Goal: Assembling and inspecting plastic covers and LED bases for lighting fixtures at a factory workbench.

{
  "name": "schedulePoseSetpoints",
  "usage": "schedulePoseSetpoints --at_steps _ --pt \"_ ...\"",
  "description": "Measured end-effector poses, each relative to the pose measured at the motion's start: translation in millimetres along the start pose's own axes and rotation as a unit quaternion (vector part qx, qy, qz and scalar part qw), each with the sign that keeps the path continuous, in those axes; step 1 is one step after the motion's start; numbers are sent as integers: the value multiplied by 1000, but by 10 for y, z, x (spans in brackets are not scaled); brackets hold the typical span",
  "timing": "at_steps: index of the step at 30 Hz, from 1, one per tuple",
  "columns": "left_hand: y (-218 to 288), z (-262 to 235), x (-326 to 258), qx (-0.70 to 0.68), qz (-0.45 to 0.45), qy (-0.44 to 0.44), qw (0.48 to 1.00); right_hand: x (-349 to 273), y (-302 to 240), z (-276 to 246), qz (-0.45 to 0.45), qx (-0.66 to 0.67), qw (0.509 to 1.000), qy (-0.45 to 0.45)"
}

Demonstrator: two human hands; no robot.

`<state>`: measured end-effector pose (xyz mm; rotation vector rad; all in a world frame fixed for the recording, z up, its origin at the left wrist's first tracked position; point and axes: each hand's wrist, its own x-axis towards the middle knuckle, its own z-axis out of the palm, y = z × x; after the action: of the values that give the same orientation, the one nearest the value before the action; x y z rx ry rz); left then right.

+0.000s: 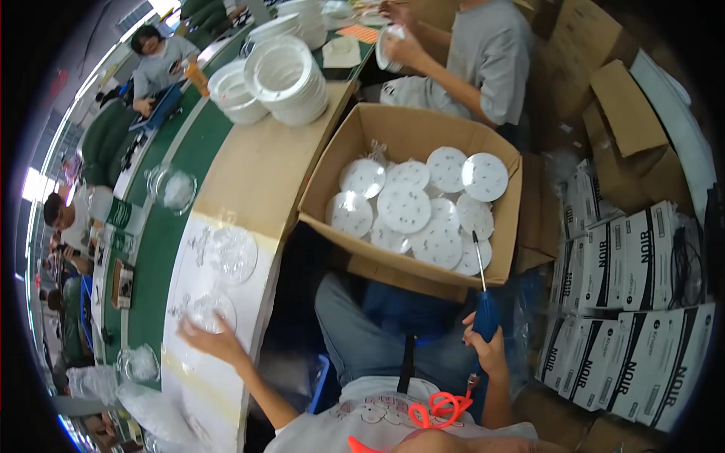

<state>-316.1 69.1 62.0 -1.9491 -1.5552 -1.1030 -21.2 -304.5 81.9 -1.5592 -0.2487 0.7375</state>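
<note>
My right hand is wrapped round a blue power screwdriver. Its long thin metal shaft points away from me, over the near right edge of an open cardboard box. A coiled orange cord runs from the tool's lower end across my body. Inside the box lie several round white discs with small dark marks. My left hand, fingers apart, reaches over the white work surface at the near edge of a clear round plastic piece. Small clear parts lie beside that piece; their kind is too small to tell.
Another clear round piece lies farther along. White ring-shaped parts are stacked at the far end of the green bench. A co-worker in grey sits beyond the box. White cartons are piled at the right.
</note>
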Motion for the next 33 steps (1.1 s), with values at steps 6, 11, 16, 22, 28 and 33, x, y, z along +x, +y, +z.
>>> schedulePoseSetpoints --at_steps 6,11,16,22,28,33 --pt "2919 265 -110 -309 363 -341 810 -91 -33 -61 -45 -28 999 8" --pt "3813 1397 -516 -14 673 -395 625 -246 -28 -162 -46 -48 997 45" --pt "4022 1480 -362 -11 637 -562 527 -402 153 -327 -18 -42 995 85" --pt "3760 1674 -403 -144 657 -497 548 -308 135 -264 -12 -8 998 58" --pt "3591 1551 -473 -194 716 -373 557 -256 200 -231 -34 -29 998 44" --pt "3579 1477 -502 -162 775 -238 562 -237 196 -184 -32 -32 998 35"
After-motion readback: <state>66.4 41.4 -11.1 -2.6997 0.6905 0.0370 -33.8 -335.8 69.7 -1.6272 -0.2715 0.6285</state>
